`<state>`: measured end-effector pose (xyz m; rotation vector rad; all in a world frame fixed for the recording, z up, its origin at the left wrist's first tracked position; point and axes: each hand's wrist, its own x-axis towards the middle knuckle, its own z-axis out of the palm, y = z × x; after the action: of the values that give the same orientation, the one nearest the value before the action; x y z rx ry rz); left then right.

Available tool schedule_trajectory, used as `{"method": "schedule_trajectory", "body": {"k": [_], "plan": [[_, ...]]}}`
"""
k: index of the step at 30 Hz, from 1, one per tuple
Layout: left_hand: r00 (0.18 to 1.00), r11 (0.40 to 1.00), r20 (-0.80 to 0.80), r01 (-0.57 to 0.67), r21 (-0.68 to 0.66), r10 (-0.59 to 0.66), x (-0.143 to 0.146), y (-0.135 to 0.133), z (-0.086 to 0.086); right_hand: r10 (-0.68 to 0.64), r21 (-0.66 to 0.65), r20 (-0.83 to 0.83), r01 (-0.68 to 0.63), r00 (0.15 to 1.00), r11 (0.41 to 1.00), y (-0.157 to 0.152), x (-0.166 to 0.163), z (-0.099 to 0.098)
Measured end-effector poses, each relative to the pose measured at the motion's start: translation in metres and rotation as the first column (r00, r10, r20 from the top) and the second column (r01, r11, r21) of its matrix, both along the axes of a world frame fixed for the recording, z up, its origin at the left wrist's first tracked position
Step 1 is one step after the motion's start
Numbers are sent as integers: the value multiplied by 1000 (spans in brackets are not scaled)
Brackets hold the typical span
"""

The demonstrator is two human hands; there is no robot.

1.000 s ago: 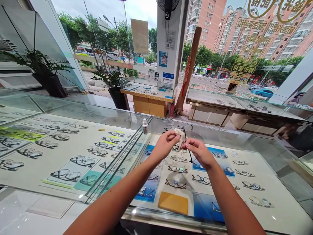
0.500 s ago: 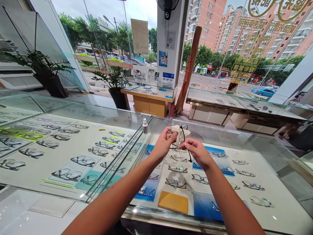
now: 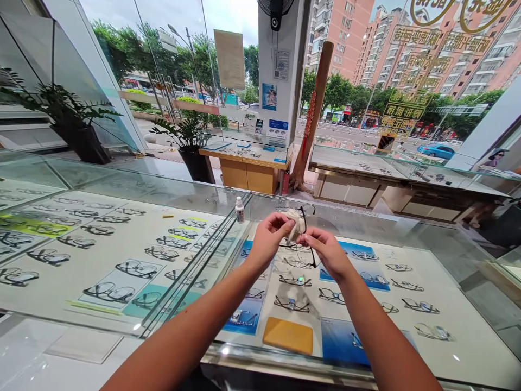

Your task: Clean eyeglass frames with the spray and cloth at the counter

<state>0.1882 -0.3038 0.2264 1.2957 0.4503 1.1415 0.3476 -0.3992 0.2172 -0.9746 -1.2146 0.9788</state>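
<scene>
Above the right-hand glass case, my left hand (image 3: 272, 234) is closed on a pale cloth (image 3: 293, 224), which is bunched against a lens of a pair of dark-framed eyeglasses (image 3: 303, 220). My right hand (image 3: 325, 248) pinches the same eyeglasses by the frame, from the right side. One dark temple of the glasses hangs down beside my right fingers. The cloth and my fingers hide most of the lenses. A small white bottle (image 3: 240, 210) stands upright on the glass, left of my left hand.
Beneath my hands, a glass display case (image 3: 439, 260) holds rows of eyeglasses. A yellow-orange flat case (image 3: 288, 335) lies near its front edge. Another glass case (image 3: 122, 320) adjoins on the left. Beyond stand a wooden cabinet (image 3: 248, 175), a leaning wooden post (image 3: 319, 92) and potted plants (image 3: 195, 157).
The cloth has become more bunched around the lens, and its loose corner on the right no longer shows. Both hands still hold on in nearly the same place. The view has shifted slightly.
</scene>
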Motion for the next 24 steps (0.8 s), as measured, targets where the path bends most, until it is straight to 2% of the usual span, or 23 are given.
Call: {"method": "schedule_trajectory", "body": {"k": [6, 14, 20, 24], "plan": [[999, 999, -29, -32, -30, 31, -2, -3, -1, -12, -4, -20, 12, 1000, 1000, -2, -3, 5], [997, 997, 5, 78, -14, -78, -1, -1, 0, -23, -19, -11, 22, 1000, 1000, -2, -4, 4], [988, 977, 19, 153, -150, -152, 1, 0, -1, -8, -37, -14, 8, 1000, 999, 0, -1, -2], [977, 960, 19, 210, -187, -210, 0, 3, -1, 27, -18, -13, -27, 1000, 999, -1, -2, -3]]}}
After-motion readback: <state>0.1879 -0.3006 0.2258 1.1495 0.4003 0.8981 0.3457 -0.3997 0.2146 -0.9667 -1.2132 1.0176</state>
